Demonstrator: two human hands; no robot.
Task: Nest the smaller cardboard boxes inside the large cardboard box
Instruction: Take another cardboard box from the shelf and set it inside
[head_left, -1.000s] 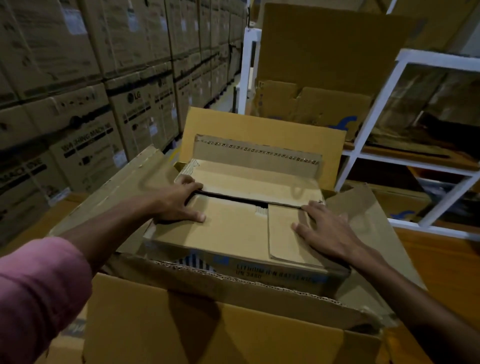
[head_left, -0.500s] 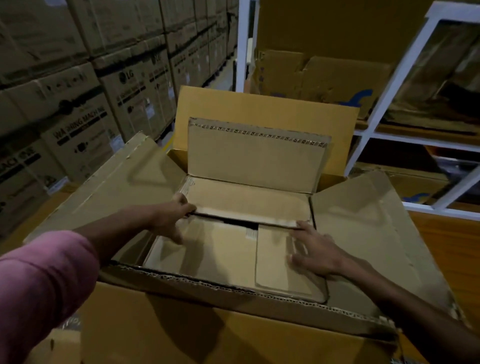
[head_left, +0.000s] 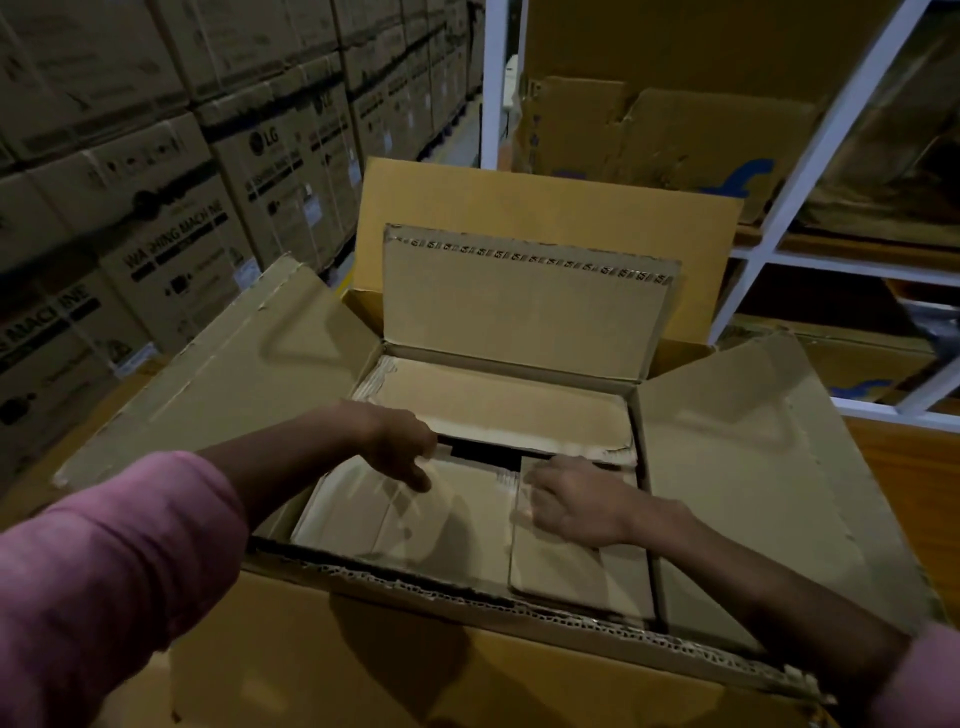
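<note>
Stacked washing-machine cartons (head_left: 171, 223) left — white shelving (head_left: 789, 208) right

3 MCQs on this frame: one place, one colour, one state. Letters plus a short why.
1. Where is the smaller box?
A. on the white shelf
B. down inside the large box
C. on the floor beside it

2. What colour is the sleeve on the left arm?
A. pink
B. blue
C. white

3. How is the smaller box's far flap?
A. folded flat shut
C. torn off
B. standing up, open

Key:
1 B: the large box's walls surround it, and the left hand and right hand rest on its top.
2 A: it reads pink even in the dim light.
3 B: it rises upright against the large box's far flap.
</note>
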